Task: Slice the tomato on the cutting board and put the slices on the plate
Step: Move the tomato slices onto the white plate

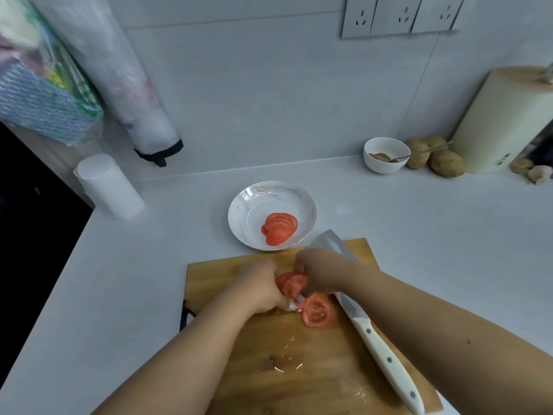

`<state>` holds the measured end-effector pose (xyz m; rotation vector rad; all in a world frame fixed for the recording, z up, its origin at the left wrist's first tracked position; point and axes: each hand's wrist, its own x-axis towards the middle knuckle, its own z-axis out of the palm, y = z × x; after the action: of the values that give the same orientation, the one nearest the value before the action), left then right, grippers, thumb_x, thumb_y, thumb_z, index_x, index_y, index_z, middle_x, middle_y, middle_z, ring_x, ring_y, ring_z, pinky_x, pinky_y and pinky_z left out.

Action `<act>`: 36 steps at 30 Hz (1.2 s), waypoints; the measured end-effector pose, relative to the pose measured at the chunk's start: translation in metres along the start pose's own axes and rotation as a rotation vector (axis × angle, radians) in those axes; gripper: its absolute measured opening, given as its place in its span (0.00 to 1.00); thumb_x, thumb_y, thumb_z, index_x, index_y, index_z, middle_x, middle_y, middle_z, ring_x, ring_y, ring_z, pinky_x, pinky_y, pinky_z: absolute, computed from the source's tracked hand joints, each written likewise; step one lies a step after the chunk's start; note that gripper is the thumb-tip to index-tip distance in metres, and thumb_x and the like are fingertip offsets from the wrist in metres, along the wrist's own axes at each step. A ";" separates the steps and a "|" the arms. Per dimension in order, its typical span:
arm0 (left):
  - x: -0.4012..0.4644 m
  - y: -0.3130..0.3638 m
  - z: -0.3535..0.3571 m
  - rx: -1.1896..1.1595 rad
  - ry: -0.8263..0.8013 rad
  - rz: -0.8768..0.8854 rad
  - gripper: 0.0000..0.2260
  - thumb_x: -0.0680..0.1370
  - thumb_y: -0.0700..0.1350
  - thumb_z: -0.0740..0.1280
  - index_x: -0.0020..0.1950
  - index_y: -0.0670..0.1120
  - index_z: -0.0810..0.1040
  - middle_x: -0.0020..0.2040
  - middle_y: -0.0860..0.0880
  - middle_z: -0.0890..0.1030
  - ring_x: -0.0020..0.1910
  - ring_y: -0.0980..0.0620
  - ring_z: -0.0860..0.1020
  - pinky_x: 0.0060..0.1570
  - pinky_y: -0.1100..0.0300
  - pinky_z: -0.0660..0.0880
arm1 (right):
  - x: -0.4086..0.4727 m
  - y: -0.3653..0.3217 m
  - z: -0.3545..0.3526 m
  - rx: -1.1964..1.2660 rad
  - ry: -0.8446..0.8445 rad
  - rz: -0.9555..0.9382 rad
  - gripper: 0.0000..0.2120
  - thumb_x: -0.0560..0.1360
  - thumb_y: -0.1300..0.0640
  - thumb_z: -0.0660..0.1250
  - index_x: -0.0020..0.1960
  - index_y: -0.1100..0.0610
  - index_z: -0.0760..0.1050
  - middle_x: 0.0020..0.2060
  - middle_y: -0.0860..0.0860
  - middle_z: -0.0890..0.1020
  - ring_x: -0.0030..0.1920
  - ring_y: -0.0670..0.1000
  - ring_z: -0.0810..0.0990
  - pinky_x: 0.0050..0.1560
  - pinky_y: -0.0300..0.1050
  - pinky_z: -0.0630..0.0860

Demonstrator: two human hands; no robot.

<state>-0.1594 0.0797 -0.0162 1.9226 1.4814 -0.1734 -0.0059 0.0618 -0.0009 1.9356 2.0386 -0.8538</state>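
Wooden cutting board [299, 369] at near edge of bench [419, 223], centre-right. Both hands over board's far half, closed in on a stack of tomato slices [291, 284]: left hand [260, 292] gripping stack from left side, right hand [317, 274] cupped over it from right, fingers curled onto slices. One loose slice [317, 311] flat on board, just near side of stack, touching it or nearly so; cannot tell which. Knife [374, 333] lying on board w/ white handle toward near right corner, blade running under right forearm, tip past board's far edge. Plate [248, 205] just beyond far edge of board, rim abt touching it; fanned tomato slices in plate [279, 229] toward its near side.
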 end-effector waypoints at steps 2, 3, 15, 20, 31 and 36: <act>-0.002 0.003 0.001 0.125 -0.020 0.002 0.37 0.60 0.52 0.80 0.64 0.46 0.69 0.60 0.47 0.76 0.56 0.46 0.75 0.55 0.52 0.73 | 0.001 -0.002 0.003 0.013 -0.006 0.023 0.24 0.68 0.51 0.76 0.59 0.60 0.78 0.52 0.55 0.83 0.52 0.55 0.81 0.53 0.48 0.78; -0.003 0.004 0.002 0.182 -0.024 0.001 0.37 0.60 0.50 0.80 0.65 0.46 0.68 0.61 0.46 0.76 0.57 0.46 0.75 0.55 0.52 0.73 | 0.001 -0.003 0.005 0.018 -0.011 0.034 0.24 0.68 0.51 0.76 0.59 0.60 0.78 0.52 0.56 0.83 0.52 0.55 0.81 0.51 0.46 0.77; -0.006 -0.015 0.009 0.026 0.047 0.039 0.16 0.62 0.49 0.79 0.44 0.49 0.78 0.44 0.50 0.82 0.44 0.49 0.79 0.44 0.57 0.75 | 0.000 -0.008 0.015 0.197 -0.001 0.075 0.16 0.68 0.56 0.76 0.53 0.60 0.78 0.47 0.55 0.81 0.47 0.54 0.79 0.44 0.43 0.74; -0.007 -0.022 0.008 -0.208 0.079 0.039 0.12 0.63 0.45 0.78 0.41 0.46 0.77 0.32 0.51 0.82 0.33 0.54 0.77 0.35 0.59 0.72 | 0.002 0.001 0.017 0.413 0.005 0.071 0.11 0.67 0.58 0.76 0.39 0.56 0.73 0.38 0.52 0.78 0.41 0.53 0.76 0.40 0.43 0.72; 0.009 -0.018 -0.028 -0.657 0.201 -0.037 0.09 0.69 0.40 0.74 0.46 0.44 0.78 0.38 0.44 0.84 0.36 0.50 0.80 0.32 0.59 0.71 | 0.020 0.006 -0.018 1.041 0.090 0.155 0.12 0.69 0.64 0.74 0.51 0.65 0.77 0.34 0.57 0.77 0.34 0.54 0.75 0.29 0.41 0.70; 0.048 -0.016 -0.048 -0.624 0.424 -0.152 0.11 0.67 0.41 0.75 0.46 0.47 0.78 0.50 0.47 0.80 0.49 0.47 0.76 0.41 0.60 0.72 | 0.056 0.000 -0.042 1.065 0.238 0.270 0.19 0.69 0.60 0.75 0.56 0.68 0.77 0.39 0.59 0.78 0.38 0.57 0.76 0.35 0.46 0.72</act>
<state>-0.1719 0.1484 -0.0116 1.3831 1.6923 0.5982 -0.0022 0.1309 0.0039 2.8231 1.4195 -1.9659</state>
